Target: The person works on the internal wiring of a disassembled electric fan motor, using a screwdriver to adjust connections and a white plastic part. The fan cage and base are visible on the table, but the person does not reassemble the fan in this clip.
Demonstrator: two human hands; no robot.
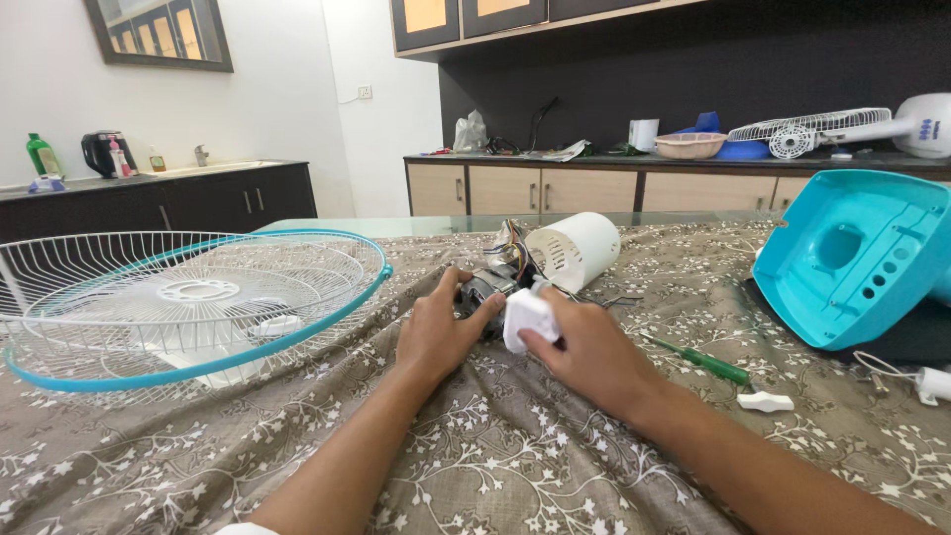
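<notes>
Both hands meet over the middle of the cloth-covered counter (pixel 515 466): the left hand (pixel 441 332) is curled around the dark fan motor (pixel 487 290), thumb on top, and the right hand (pixel 584 347) is closed on a small white plastic block (pixel 528 317) pressed against that motor. Going by size, the round wire fan guard (pixel 188 302) with its blue rim lies to the left, the turquoise fan housing (pixel 857 253) sits tilted at the far right, and the white slotted motor cover (pixel 575 248) lies on its side just behind the motor. A green-handled screwdriver (pixel 708 364) and a white knob (pixel 765 401) lie near the right wrist. Coloured wires (pixel 513 243) bunch behind the motor; I'd judge a hard tug on the block could strain or pull them loose, and the knob could roll off unnoticed
</notes>
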